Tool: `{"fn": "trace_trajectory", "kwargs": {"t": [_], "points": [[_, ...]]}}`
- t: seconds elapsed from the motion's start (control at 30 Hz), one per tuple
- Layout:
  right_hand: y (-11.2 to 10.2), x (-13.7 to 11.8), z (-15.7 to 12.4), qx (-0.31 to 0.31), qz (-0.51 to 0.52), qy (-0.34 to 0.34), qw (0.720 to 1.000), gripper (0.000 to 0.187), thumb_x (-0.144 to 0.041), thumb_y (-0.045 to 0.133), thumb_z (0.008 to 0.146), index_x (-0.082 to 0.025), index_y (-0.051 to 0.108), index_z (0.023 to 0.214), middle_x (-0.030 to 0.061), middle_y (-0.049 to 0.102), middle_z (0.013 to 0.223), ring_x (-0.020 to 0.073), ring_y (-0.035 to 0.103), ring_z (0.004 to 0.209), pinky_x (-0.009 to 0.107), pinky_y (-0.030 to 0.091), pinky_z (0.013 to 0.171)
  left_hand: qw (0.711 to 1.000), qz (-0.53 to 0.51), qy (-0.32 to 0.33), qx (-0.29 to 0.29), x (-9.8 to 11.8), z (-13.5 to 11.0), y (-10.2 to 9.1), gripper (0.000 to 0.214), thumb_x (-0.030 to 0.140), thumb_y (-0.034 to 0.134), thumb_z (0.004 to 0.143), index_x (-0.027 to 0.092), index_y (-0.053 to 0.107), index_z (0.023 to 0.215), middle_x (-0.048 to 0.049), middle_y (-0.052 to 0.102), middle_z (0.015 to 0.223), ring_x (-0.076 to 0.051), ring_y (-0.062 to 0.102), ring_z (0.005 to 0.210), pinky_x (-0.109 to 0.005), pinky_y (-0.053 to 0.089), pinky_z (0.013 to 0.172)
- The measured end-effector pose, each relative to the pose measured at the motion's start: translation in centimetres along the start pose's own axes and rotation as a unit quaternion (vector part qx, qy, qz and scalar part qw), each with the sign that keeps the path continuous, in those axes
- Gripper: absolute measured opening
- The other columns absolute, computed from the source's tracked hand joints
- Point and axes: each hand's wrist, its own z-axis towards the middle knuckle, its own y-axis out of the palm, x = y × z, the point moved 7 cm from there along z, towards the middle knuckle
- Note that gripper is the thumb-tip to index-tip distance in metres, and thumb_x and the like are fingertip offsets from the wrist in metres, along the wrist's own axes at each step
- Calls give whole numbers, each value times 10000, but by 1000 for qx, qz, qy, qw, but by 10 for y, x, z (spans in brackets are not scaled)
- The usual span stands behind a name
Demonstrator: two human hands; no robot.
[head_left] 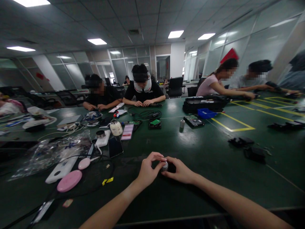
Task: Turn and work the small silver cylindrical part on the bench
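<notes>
My left hand (148,170) and my right hand (180,171) meet over the green table (205,159) near its front edge. Both are pinched round a small silvery round object (165,165) held between their fingertips. It is too small and too hidden for me to name. A dark part lies under my right hand's fingers. A dark phone (115,146) lies flat to the left, a little farther back.
At left lie a pink round disc (69,180), a white flat device (62,168), black cables, a clear plastic bag (50,152) and a cream jar (116,128). Dark parts (254,153) lie at right. Several people work across the table beside a black case (205,103).
</notes>
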Motion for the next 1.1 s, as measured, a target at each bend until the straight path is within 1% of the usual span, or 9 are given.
{"fn": "trace_trajectory", "kwargs": {"t": [0.13, 0.33, 0.63, 0.73, 0.87, 1.0, 1.1], "points": [[1, 0, 0, -2, 0, -2, 1000, 380, -369, 685, 812, -194, 592, 1137, 45, 652, 1046, 216, 607, 933, 336, 473, 846, 1000, 8, 13, -1, 2, -2, 2, 244, 189, 659, 839, 213, 535, 1048, -36, 723, 953, -204, 682, 962, -368, 506, 930], [0, 1, 1, 2, 0, 0, 1000, 366, -357, 702, 796, -186, 600, 1104, 44, 654, 1021, 214, 609, 923, 330, 468, 843, 1000, 10, 23, 7, 0, -5, 1, 250, 154, 638, 826, 212, 508, 1031, -34, 710, 957, -190, 673, 951, -344, 502, 914], [0, -1, 0, 4, -2, -11, 1000, 351, -358, 685, 810, -192, 596, 1106, 43, 654, 1026, 212, 607, 925, 333, 471, 841, 998, 51, 31, 1, 10, -4, -1, 244, 150, 611, 818, 216, 503, 1026, -30, 712, 934, -199, 673, 931, -366, 493, 910], [0, -1, 0, 3, -1, -14, 1000, 340, -362, 676, 817, -193, 595, 1101, 42, 657, 1023, 211, 610, 922, 333, 474, 841, 997, 66, 33, -2, 11, -4, -2, 247, 150, 617, 819, 219, 513, 1032, -35, 719, 941, -217, 668, 956, -390, 474, 927], [-1, 0, 0, 5, -11, 1, 1000, 374, -377, 688, 806, -197, 595, 1120, 47, 655, 1048, 223, 609, 947, 353, 467, 867, 995, 95, 30, 14, 6, -5, -4, 319, 182, 667, 788, 224, 526, 1071, -57, 706, 994, -247, 643, 1010, -417, 449, 955], [-1, -4, 0, -1, 10, -11, 1000, 332, -349, 677, 818, -200, 600, 1105, 34, 663, 1029, 208, 617, 930, 330, 472, 850, 991, 119, 33, 45, 3, -5, -7, 318, 219, 717, 756, 223, 556, 1030, -45, 689, 926, -249, 635, 981, -407, 464, 912], [-2, -6, 1, 2, 13, -16, 1000, 318, -336, 681, 814, -199, 606, 1092, 30, 665, 1008, 201, 620, 910, 323, 474, 842, 991, 125, 30, 40, 2, -4, -6, 327, 215, 723, 757, 226, 559, 1040, -33, 696, 892, -253, 631, 986, -413, 458, 915]]}}
